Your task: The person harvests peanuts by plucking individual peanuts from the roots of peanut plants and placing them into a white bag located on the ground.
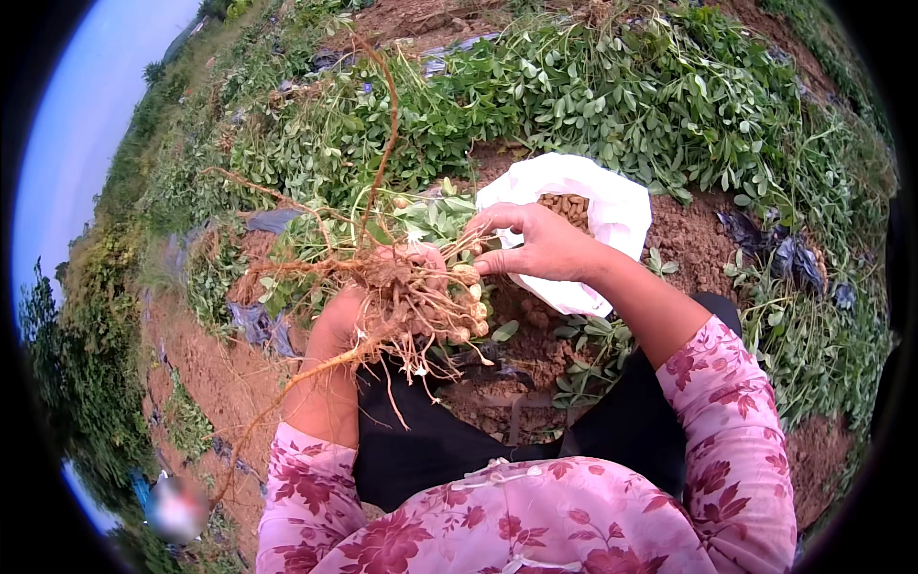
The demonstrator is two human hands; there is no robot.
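Observation:
My left hand (423,260) grips an uprooted peanut plant (391,276), and its root mass hides much of that hand. Pale peanut pods (475,290) hang in a cluster on the right side of the roots. Long brown roots stick out upward and down to the left. At the cluster's upper edge is my right hand (541,240), its thumb and fingertips among pods and thin roots; whether they pinch a pod is unclear. Behind that hand, a white plastic bag (617,204) stands with its mouth open. Loose peanuts (566,208) show inside it.
Pulled leafy plants (609,93) lie in a thick row beyond the bag. Reddish soil (692,233) surrounds it, with crumpled dark plastic film (796,255) at right and more film (262,326) at left. My black-trousered legs (423,430) flank the ground before me.

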